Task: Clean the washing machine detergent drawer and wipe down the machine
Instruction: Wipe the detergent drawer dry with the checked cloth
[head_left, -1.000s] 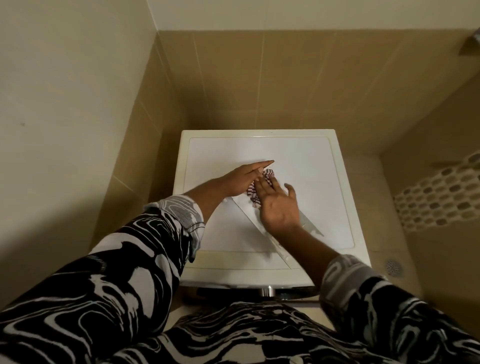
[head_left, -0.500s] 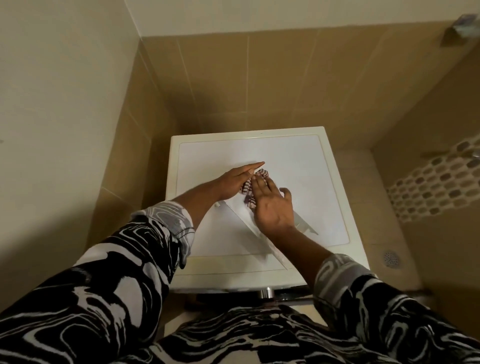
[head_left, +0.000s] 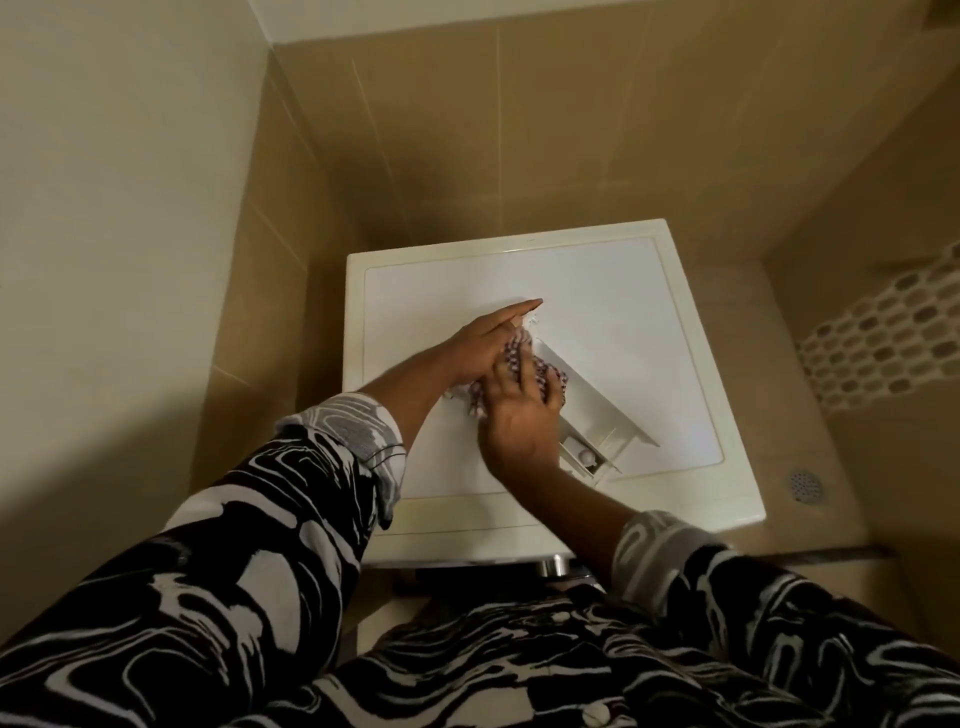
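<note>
Black-and-white swirl-patterned sleeves, cuffs seemingly grey.

free machine top behind drawer; wall left

support: white washing machine top | on it: detergent drawer, lying diagonally, toward front right

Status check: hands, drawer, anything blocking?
Left hand flat, fingers straight, bracing the detergent drawer. Right hand pressing the checked cloth into it. Drawer lies out on the washing machine top. Nothing blocking.
</note>
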